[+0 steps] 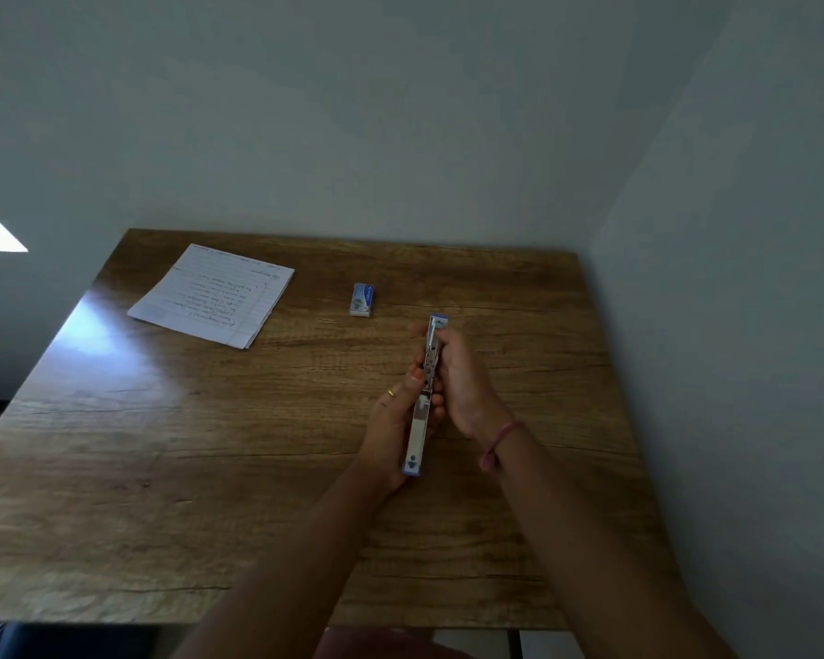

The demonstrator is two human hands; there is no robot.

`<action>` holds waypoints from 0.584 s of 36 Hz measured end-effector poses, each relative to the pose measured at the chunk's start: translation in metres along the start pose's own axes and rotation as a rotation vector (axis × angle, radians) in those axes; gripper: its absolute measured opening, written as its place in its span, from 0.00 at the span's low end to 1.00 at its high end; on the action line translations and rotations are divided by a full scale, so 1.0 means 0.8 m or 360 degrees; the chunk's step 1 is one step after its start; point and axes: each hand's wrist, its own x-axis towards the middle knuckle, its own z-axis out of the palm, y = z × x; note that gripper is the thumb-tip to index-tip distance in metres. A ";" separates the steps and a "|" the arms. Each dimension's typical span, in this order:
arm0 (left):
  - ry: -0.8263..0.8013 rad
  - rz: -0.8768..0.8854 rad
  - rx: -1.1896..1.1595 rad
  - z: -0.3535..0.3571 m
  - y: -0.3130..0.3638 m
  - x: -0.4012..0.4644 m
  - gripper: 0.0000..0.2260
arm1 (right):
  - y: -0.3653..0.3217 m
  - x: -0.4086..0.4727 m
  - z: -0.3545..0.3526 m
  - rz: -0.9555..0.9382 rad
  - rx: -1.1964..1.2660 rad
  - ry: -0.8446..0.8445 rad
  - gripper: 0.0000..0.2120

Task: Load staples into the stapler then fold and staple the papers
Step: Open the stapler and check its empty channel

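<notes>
A silver and blue stapler (423,411) is swung open into one long strip above the middle of the wooden table (210,444). My left hand (393,423) grips its near half from the left, thumb on the hinge. My right hand (457,373) curls round the far half from the right. A small blue and white staple box (362,300) lies on the table beyond the hands. Lined, handwritten papers (215,294) lie flat at the far left.
The table stands in a corner, with walls close behind it and along its right edge. Bright light reflects off the left part of the tabletop. The near edge of the table is just below my forearms.
</notes>
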 end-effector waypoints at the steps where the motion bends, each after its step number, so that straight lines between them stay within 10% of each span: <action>1: 0.0009 0.0020 0.0031 0.001 0.000 0.000 0.11 | -0.001 0.000 0.000 0.0009 -0.0040 0.0001 0.19; 21: 0.0160 0.0094 0.0018 0.009 -0.005 -0.002 0.06 | 0.005 -0.009 0.005 0.0106 -0.0201 0.0092 0.17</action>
